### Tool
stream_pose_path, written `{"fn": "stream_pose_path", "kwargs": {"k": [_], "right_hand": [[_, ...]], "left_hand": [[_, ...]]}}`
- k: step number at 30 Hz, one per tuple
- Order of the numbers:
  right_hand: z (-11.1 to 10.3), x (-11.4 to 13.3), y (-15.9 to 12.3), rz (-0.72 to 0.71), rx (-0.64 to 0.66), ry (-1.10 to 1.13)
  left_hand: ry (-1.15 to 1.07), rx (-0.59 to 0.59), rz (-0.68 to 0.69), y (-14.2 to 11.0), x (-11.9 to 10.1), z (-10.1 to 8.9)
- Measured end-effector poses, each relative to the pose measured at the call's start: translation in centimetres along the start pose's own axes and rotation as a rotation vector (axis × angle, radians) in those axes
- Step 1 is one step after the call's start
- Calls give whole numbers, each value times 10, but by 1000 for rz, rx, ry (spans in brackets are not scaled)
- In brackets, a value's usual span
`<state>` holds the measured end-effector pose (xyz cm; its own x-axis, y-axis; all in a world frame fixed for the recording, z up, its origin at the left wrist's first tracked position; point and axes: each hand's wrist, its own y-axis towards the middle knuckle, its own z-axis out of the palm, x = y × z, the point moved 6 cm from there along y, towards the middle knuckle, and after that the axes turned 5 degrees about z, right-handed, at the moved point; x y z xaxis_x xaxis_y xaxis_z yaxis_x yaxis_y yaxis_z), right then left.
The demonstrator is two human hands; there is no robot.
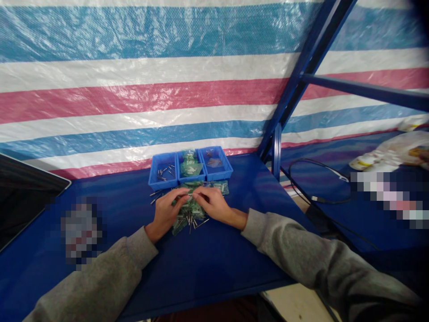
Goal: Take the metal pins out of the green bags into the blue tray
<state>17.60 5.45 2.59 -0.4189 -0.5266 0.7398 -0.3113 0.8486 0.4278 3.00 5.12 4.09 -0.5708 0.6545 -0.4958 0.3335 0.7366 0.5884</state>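
Above a heap of small green plastic packets [192, 209], my left hand [167, 208] and my right hand [214, 205] meet with fingertips pinched. Between them is a thin, light metal-looking rod [190, 194], mostly covered by the fingers; its exact kind is too small to tell. Loose metal rods [191, 221] stick out at the heap's near side, and a few more lie left of my left hand. Right behind the hands stand three blue bins: the left bin [163, 183] holds several metal rods, the middle bin [192, 178] green packets, the right bin [219, 172] some clear or brownish small pieces.
The bins stand on a blue table [201, 273] before a striped plastic sheet [134, 98]. A blue metal frame [295, 85] rises at right, near a black cable [301, 192] and plastic bags [389, 152]. A dark screen-like panel [27, 197] is at left, beside a blurred item [80, 230].
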Motion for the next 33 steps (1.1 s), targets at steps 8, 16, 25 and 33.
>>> {"fn": "stream_pose_path", "kwargs": {"k": [8,16,25,33], "right_hand": [[-2,-1,-1,37,-22,32],[-2,4,-1,-8,-17,11],[-3,4,0,7,-50,11],[-4,-2,-1,60,-82,4]], "left_hand": [[15,-52,-79,-1,6,-4],[64,-44,-83,0,2,-7],[28,-66,-17,-1,-5,-8],[141,-239,8,13,-1,-30]]}}
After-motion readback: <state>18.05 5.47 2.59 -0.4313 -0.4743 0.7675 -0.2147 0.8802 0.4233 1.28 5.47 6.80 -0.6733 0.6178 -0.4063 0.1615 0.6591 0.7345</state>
